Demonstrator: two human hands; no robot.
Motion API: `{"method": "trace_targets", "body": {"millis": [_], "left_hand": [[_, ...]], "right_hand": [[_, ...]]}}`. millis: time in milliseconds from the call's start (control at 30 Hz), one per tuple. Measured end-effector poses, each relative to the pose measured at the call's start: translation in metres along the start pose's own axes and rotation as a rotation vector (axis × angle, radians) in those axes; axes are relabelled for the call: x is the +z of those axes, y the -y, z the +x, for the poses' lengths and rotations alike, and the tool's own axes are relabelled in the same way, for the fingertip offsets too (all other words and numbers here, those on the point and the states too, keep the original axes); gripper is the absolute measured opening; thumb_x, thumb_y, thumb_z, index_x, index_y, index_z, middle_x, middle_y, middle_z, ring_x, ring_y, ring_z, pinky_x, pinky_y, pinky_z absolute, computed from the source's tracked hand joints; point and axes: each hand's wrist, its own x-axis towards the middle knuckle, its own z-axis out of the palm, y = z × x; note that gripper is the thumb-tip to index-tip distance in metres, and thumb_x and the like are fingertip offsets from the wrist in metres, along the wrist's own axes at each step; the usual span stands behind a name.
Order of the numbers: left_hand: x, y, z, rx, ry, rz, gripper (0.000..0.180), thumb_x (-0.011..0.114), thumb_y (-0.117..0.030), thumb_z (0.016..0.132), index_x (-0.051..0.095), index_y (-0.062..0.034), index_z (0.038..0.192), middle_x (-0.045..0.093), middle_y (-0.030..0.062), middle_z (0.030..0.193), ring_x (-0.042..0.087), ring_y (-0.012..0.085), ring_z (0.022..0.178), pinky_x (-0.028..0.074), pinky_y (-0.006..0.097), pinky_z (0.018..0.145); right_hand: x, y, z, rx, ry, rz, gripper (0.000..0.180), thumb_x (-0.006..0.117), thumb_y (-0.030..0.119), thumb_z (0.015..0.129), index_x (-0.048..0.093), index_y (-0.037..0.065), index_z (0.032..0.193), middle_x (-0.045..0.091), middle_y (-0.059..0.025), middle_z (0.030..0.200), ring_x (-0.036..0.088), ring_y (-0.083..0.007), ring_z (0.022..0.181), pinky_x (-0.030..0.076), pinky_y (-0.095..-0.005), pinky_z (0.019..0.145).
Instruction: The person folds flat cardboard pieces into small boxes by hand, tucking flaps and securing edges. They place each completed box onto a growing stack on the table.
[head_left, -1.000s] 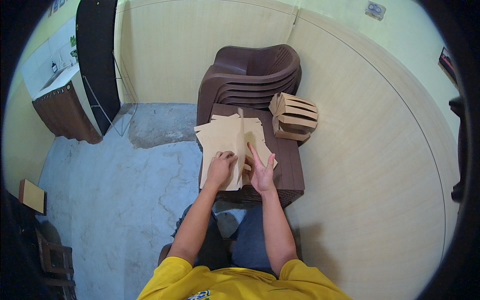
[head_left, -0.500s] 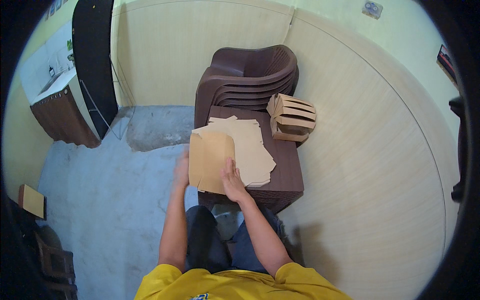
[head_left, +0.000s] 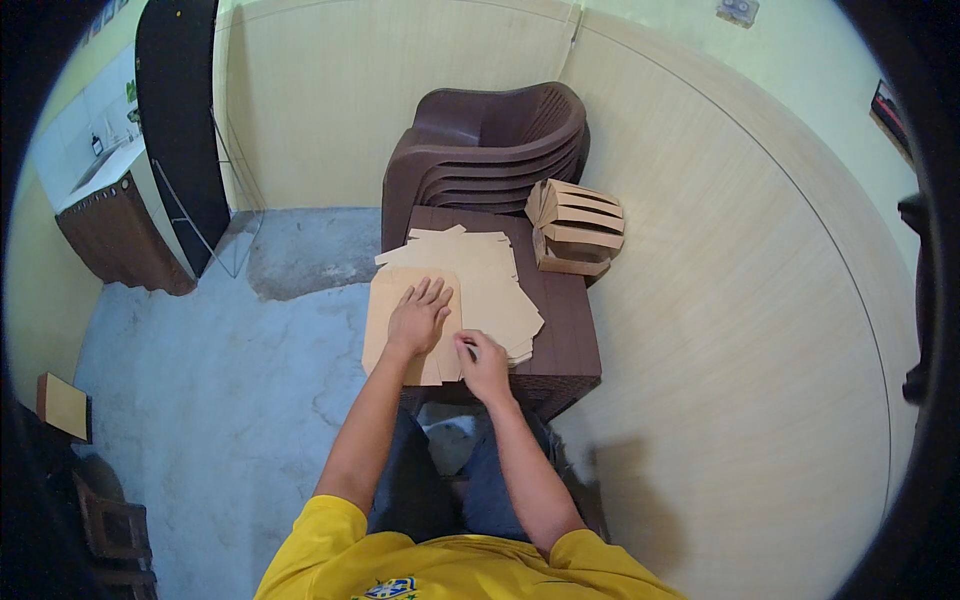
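Bent over a brown table (head_left: 567,330), with the left hand (head_left: 422,315) laid palm down, fingers spread, on a tan cardboard sheet (head_left: 385,325); pressing from above rather than grasping, most likely to stop the card sliding or springing up. Beside it, at the near right edge of the sheet, with the right hand (head_left: 485,368) curled, thumb drawn in close to the forefinger; probably placed there to work along that edge while leaving the steadying to the other palm. Too small and too shadowed at the fingertips to tell whether pinching card or merely touching it. For the sheet, a spot on the near left of the tabletop, overlapping a loose pile of cardboard blanks (head_left: 495,290) and apparently jutting past the table's left side; close in to the body, so within easy reach of both arms. Around it, notched corners and tabs sticking out unevenly toward the far side and the right. At the far right corner, folded cardboard pieces (head_left: 580,238) with dark gaps between, seemingly put there to leave the near side for handling. Beyond the far edge, nested brown chairs (head_left: 480,165), presumably stacked to save room.
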Motion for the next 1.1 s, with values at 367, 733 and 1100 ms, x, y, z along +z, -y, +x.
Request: {"method": "trace_targets", "body": {"millis": [367, 733, 1100], "left_hand": [[0.007, 0.008, -0.001, 0.038, -0.003, 0.044, 0.053, 0.044, -0.028, 0.114, 0.048, -0.0086, 0.163, 0.042, 0.0087, 0.173, 0.033, 0.0331, 0.162, 0.025, 0.050, 0.134], [0.002, -0.001, -0.003, -0.007, 0.027, 0.060, 0.054, 0.046, -0.028, 0.112, 0.049, -0.0080, 0.162, 0.041, 0.0079, 0.174, 0.032, 0.0322, 0.163, 0.023, 0.050, 0.134], [-0.047, 0.017, -0.042, -0.651, -0.320, -0.175, 0.070, 0.061, -0.044, 0.106, 0.051, 0.0015, 0.158, 0.049, 0.0240, 0.164, 0.047, 0.0409, 0.152, 0.037, 0.053, 0.125]], "right_hand": [[-0.005, 0.007, 0.085, -0.081, -0.308, -0.720, 0.035, 0.093, 0.043, 0.080, 0.075, 0.013, 0.080, 0.072, -0.0030, 0.091, 0.064, -0.0303, 0.103, 0.043, -0.0489, 0.093], [-0.002, 0.005, 0.095, -0.046, -0.177, -0.774, 0.039, 0.082, 0.044, 0.092, 0.076, 0.011, 0.114, 0.065, -0.0094, 0.144, 0.055, -0.0325, 0.135, 0.041, -0.0515, 0.112], [0.000, -0.013, 0.024, -0.312, -0.097, -0.841, 0.071, 0.062, 0.057, 0.104, 0.056, 0.008, 0.155, 0.041, -0.0193, 0.170, 0.031, -0.0400, 0.161, 0.021, -0.0561, 0.132]]}}
